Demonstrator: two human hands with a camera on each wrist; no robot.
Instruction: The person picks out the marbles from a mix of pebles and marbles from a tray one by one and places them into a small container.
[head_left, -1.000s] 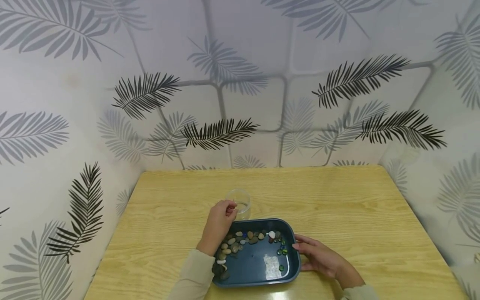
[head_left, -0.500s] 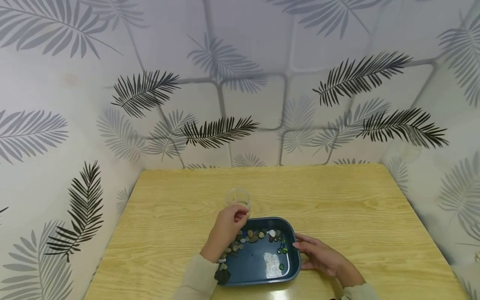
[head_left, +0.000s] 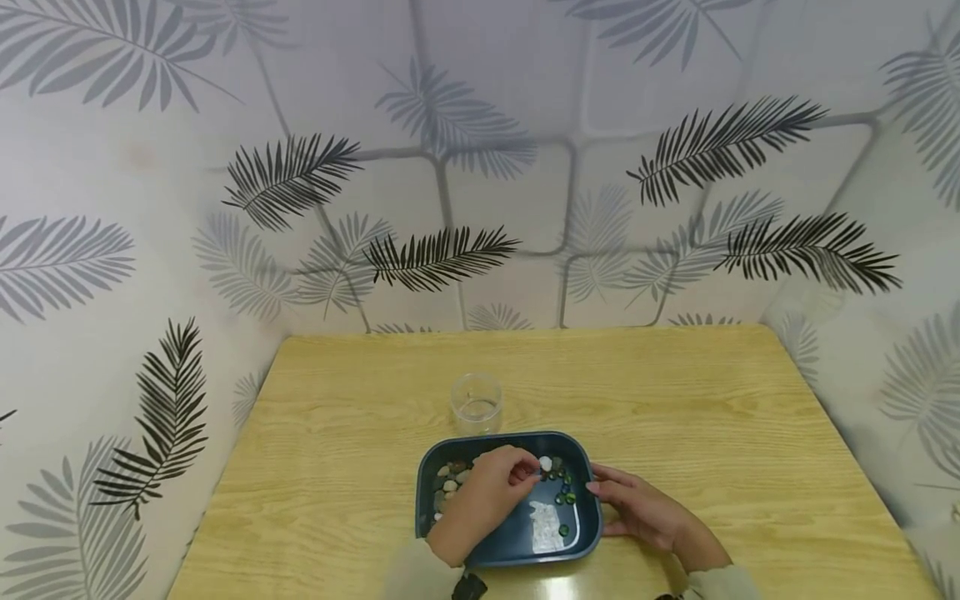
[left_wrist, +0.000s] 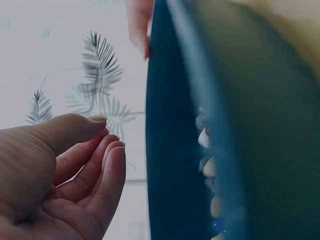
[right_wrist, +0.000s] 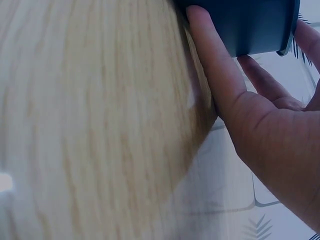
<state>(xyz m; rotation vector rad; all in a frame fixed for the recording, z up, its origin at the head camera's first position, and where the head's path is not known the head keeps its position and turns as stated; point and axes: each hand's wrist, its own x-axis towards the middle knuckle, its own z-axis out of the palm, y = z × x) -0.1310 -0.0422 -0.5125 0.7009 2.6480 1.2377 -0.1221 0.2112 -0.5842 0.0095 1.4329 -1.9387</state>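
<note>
Poised, seemingly for picking, with the left hand (head_left: 491,490) loosely bent, holding nothing visible, fingertips just beside a white rounded stone (head_left: 545,463). Bracing the dark-blue rectangular plastic tray (head_left: 517,533) below with the right hand (head_left: 639,510), fingers apart. Next, probably: lower and pinch.

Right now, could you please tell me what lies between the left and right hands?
In the head view, glass marbles, several green, and the blue tray's right wall lie between the left hand and the right hand.
</note>
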